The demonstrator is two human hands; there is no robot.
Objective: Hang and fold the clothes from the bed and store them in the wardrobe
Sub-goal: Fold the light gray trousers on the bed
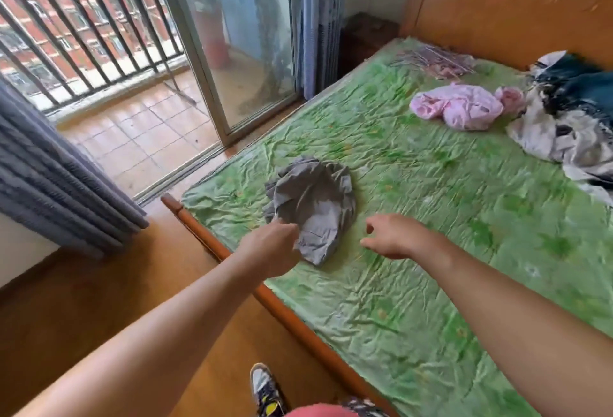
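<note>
A crumpled grey garment (pixel 311 197) lies near the corner of the green bed (pixel 447 224) — thin, limp, probably light, best lifted by an edge — left hand (pixel 272 247) pinching its near edge, right hand (pixel 391 237) hovering beside, loosely curled, empty.

Both bare arms stretch forward: left hand (pixel 273 245) with fingers curled under, grip unclear; right hand (pixel 393 236) loosely curled, empty.

Arms (pixel 172 330) bare; dk sneaker (pixel 265 390) w/ white+yellow; pink garment (pixel 318 411).
</note>
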